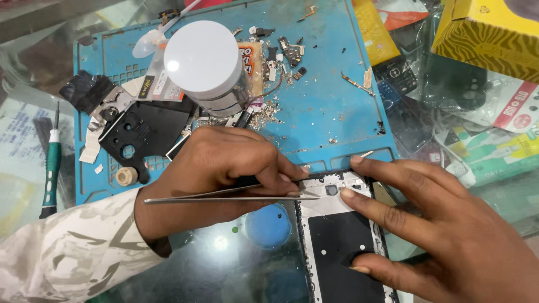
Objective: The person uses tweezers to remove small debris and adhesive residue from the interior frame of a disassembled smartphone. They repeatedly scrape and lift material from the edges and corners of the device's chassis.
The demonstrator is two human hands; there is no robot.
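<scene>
Two hands are at work on the opened phone [342,241], which lies face-down at the lower middle of the glass counter [224,269], its top edge just over the near rim of the blue repair mat [331,106]. My left hand [224,174] is closed around a pair of steel tweezers [224,197], pinched between thumb and fingers; the tweezers lie nearly level, and their tips meet the phone's upper-left corner, close to the round camera opening [332,190]. My right hand [438,224] grips nothing: its fingers are spread and pressed flat on the phone, the index finger along the top edge, the middle fingertip just beside the camera opening, the thumb on the black plate lower down. On the mat, behind my left hand, stands a clear jar with a white lid [203,59]. A black plastic back cover [143,132] lies to its left, with small screws and broken parts scattered near it. A green-handled screwdriver [53,163] rests off the mat at the far left. A yellow box [488,33] sits at the upper right.
</scene>
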